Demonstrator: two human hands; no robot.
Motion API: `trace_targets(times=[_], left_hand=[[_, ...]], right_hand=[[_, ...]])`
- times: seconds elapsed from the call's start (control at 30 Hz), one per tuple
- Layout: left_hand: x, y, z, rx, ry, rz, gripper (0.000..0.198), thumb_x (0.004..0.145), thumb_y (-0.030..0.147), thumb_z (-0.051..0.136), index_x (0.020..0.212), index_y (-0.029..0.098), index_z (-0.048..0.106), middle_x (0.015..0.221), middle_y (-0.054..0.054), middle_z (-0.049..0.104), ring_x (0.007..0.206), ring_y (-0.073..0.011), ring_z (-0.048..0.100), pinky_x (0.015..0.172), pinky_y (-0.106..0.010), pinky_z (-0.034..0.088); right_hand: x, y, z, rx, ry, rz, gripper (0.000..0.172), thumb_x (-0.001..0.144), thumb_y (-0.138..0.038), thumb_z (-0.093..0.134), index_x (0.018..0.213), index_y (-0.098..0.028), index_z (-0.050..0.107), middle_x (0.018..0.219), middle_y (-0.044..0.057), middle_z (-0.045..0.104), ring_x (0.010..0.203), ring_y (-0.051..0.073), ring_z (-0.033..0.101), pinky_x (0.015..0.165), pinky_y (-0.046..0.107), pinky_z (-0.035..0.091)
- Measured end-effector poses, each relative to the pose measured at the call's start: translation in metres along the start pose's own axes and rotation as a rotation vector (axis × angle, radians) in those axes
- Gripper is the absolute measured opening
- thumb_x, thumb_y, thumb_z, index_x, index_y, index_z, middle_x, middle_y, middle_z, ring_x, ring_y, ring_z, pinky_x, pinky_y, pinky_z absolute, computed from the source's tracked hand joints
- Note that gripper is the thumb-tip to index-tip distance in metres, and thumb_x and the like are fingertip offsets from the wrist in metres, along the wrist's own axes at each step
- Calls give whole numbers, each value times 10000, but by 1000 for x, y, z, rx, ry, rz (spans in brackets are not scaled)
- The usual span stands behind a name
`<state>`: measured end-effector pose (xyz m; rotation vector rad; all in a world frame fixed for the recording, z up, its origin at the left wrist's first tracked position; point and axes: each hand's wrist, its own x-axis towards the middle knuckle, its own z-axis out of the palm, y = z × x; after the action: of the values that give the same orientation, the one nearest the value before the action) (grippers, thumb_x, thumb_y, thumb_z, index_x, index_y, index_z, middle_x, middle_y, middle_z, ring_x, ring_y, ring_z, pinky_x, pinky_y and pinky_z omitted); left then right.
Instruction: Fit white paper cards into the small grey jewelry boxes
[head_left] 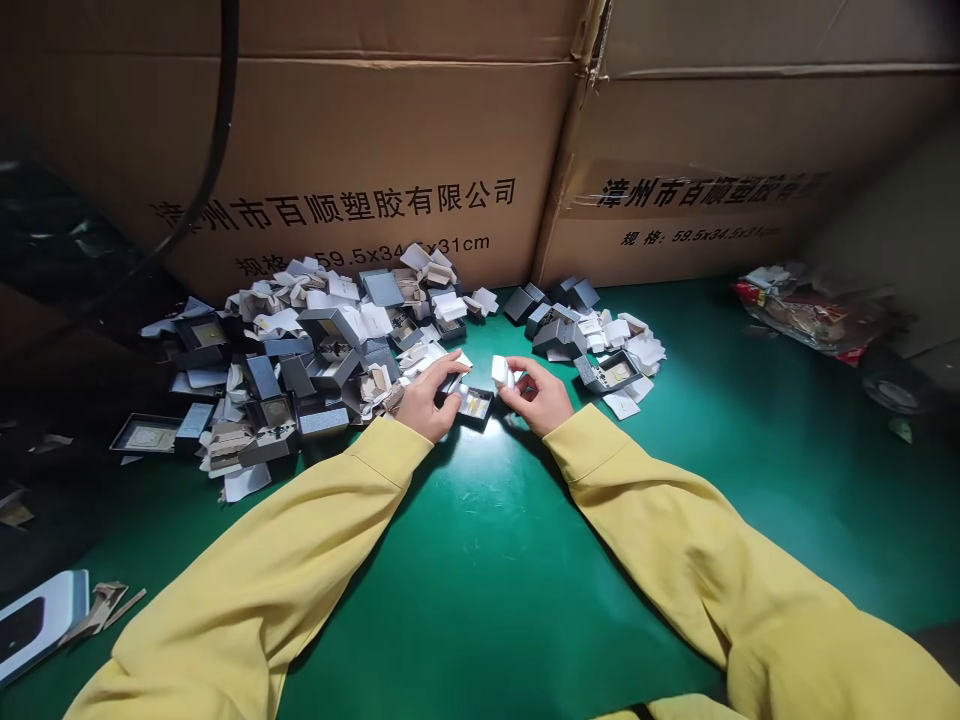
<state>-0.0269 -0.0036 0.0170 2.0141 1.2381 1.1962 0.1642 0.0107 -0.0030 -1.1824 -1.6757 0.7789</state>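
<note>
My left hand (429, 402) is closed on a small dark box (475, 408) that sits open at the middle of the green table. Inside it something whitish with a yellow patch shows, too small to name. My right hand (541, 396), just right of the box, pinches a small white folded paper piece (500, 370) between thumb and fingers. Part of the box and its lid are hidden behind my left fingers.
A heap of dark small boxes and white papers (330, 300) lies to the left, a smaller pile (559, 335) to the right. Large cardboard cartons (375, 130) stand behind. A plastic-wrapped bundle (814, 310) is at far right, a white device (45, 620) at lower left.
</note>
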Motion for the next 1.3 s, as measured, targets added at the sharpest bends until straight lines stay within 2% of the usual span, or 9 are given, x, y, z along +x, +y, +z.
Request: trace_targets(times=[0.23,0.43,0.6,0.73,0.97,1.17,1.3], left_hand=[[1,-8,3,176,126,49,210,792,235,490,960,184,606,1180,-61,599,1083,-189,558,967,-337,411],[1,-11,3,241,145,45,334,778,140,464,1092,199,559,1095,-18,644,971,-141,617,872,-255,482],[1,-17,4,219,140,102,317,771,90,424,1005,191,613,1119,-24,634,1045,-147,584,950,-291,443],[1,-20,4,192,125,142,325,779,75,390,934,189,652,1143,-39,620,1057,-152,577,953,-313,441],[4,-20,5,161,136,127,302,795,87,406,951,171,652,1086,-64,632,1035,-154,574,951,-320,433],[6,-20,5,149,126,151,297,778,77,413,937,175,644,1044,-61,634,1018,-158,573,950,-337,433],[4,-20,5,176,147,130,293,768,77,428,942,173,643,1082,-69,610,1034,-158,560,948,-329,431]], right_hand=[[0,-4,-1,0,-10,20,359,682,-323,576,1012,-183,573,930,37,608,549,82,488,540,235,450],[0,-5,-1,-11,-14,29,360,680,-319,578,1014,-187,576,929,40,614,548,86,489,544,242,453],[-1,-5,-1,-2,-14,26,360,673,-307,580,1011,-184,580,917,37,614,546,85,488,528,236,448],[0,-4,0,-11,-7,29,370,667,-300,586,1013,-169,584,892,42,611,540,83,490,512,231,443],[0,-2,0,-14,-2,1,364,683,-318,584,1020,-179,581,868,35,607,539,88,488,516,236,451],[-1,3,-1,-71,9,-130,322,750,-390,522,997,-185,548,881,40,595,678,129,540,712,293,486],[-5,5,-3,-9,45,-155,362,782,-448,461,1039,-194,475,887,47,561,744,148,553,677,282,500]])
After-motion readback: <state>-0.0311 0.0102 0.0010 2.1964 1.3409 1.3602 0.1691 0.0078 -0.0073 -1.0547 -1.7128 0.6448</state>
